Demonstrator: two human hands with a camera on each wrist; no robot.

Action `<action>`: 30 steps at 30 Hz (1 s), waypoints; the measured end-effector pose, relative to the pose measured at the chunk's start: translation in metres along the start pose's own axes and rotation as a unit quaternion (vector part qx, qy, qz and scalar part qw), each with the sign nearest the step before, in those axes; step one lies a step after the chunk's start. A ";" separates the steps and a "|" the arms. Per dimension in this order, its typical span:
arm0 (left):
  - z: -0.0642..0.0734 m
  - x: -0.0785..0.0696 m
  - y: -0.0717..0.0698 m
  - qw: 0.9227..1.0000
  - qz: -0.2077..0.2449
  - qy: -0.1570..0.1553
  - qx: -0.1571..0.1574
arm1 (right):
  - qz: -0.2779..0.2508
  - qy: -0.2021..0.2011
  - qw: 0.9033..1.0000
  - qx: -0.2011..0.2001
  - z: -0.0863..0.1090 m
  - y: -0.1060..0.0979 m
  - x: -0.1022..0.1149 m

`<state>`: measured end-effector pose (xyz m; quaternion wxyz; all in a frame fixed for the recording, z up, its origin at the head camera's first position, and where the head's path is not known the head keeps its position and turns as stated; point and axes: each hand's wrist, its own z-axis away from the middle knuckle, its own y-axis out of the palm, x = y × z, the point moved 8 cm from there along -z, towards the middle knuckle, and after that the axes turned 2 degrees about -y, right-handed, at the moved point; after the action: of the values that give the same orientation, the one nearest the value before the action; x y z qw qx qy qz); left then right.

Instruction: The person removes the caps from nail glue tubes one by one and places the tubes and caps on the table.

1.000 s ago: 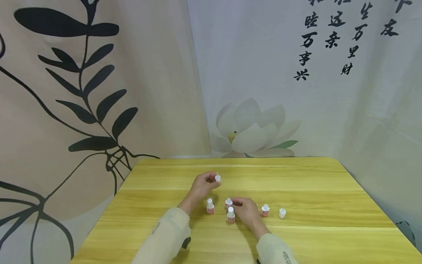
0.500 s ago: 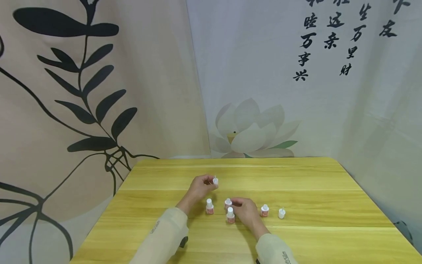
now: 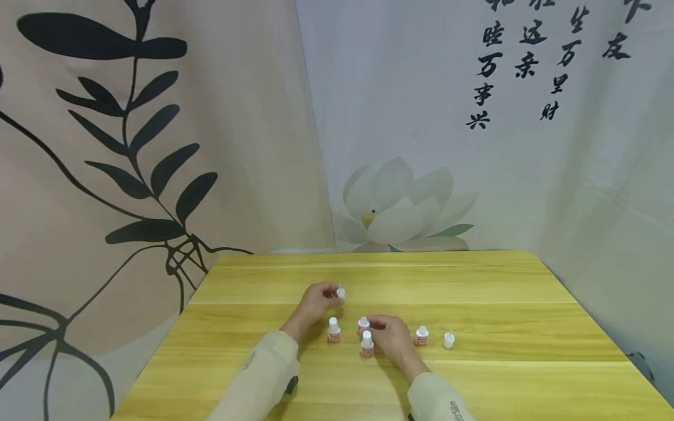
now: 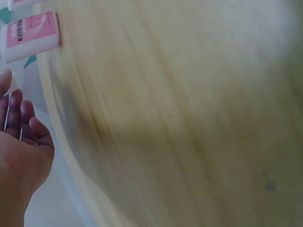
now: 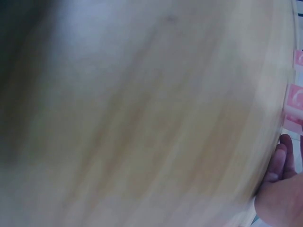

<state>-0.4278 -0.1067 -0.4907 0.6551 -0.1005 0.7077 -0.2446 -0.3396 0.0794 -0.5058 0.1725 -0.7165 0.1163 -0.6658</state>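
Observation:
My left hand pinches a small white cap with a thin tip pointing up, raised above the table. My right hand grips a small white bottle with a pink label, its fingers partly covering it. Just in front of that stands a taller, capped bottle. Another capped bottle is to the left, beneath my left forearm's side. To the right of my right hand are a shorter-topped bottle and a loose white cap, tip upward. In the left wrist view a pink-labelled bottle shows close up.
Everything stands on a yellow wood-grain table. Behind it hangs a printed cloth with dark leaves, a pale lotus and black characters. The table's far edge runs close to this cloth.
My left hand has come slightly down and to the left with the cap. My right hand stays on the bottle; the other bottles have not moved.

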 end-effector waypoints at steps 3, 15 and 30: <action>-0.001 0.003 0.001 1.000 -0.005 0.003 0.001 | 0.005 -0.005 1.000 -0.002 0.000 0.000 0.000; -0.002 0.012 0.004 1.000 -0.027 0.002 0.014 | 0.007 0.003 1.000 -0.003 -0.002 0.002 -0.005; -0.002 0.013 0.011 0.997 -0.064 -0.001 0.051 | 0.010 0.010 1.000 -0.004 -0.003 0.001 -0.006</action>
<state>-0.4290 -0.1027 -0.5077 0.6433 -0.1128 0.6855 -0.3219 -0.3427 0.0809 -0.5119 0.1747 -0.7095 0.1277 -0.6706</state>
